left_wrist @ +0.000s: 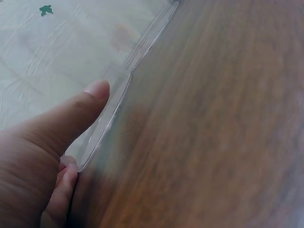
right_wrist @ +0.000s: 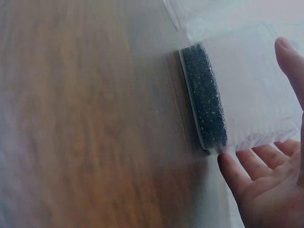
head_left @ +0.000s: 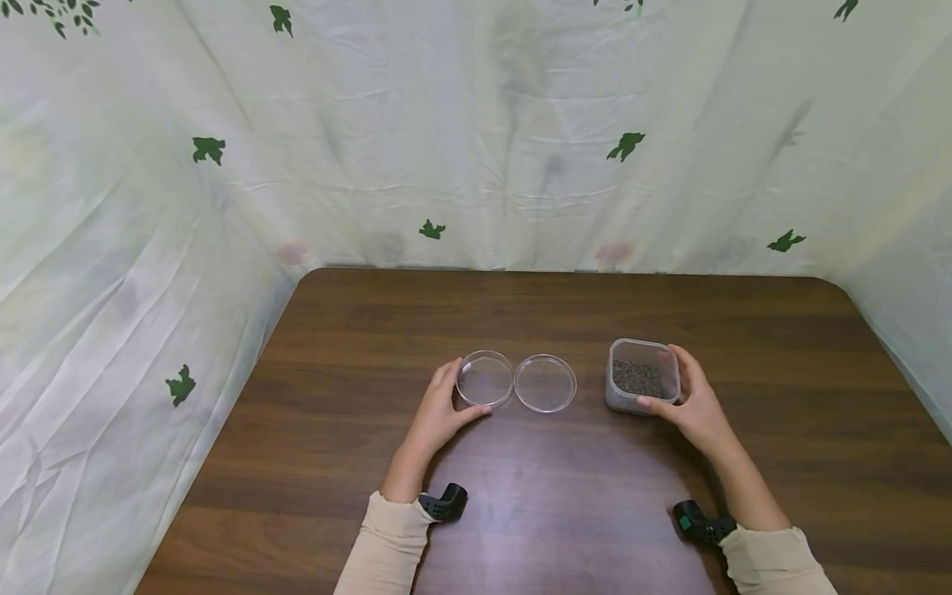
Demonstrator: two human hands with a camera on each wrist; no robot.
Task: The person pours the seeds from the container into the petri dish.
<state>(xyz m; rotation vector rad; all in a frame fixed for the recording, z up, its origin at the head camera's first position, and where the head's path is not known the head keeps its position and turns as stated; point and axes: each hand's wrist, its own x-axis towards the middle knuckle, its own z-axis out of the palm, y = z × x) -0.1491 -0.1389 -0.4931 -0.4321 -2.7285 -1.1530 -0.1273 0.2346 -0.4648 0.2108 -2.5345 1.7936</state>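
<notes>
Two clear, shallow round dishes like petri dishes sit side by side on the wooden table. My left hand [head_left: 439,413] spans the left dish [head_left: 485,378], thumb at its near edge and fingers at its left side; the left wrist view shows the thumb [left_wrist: 76,116] beside the clear rim. The right dish [head_left: 545,383] lies close against it, untouched. Farther right, my right hand [head_left: 695,405] holds a clear square plastic tub [head_left: 619,397] at its right side, thumb near the front rim. Dark grains [right_wrist: 205,95] cover the tub's bottom. It appears to stand on the table.
The brown wood-grain table [head_left: 357,330] has rounded far corners. Pale cloth [head_left: 550,149] with green bird shapes hangs behind it and along both sides. Each wrist wears a black device [head_left: 445,502] below the hand.
</notes>
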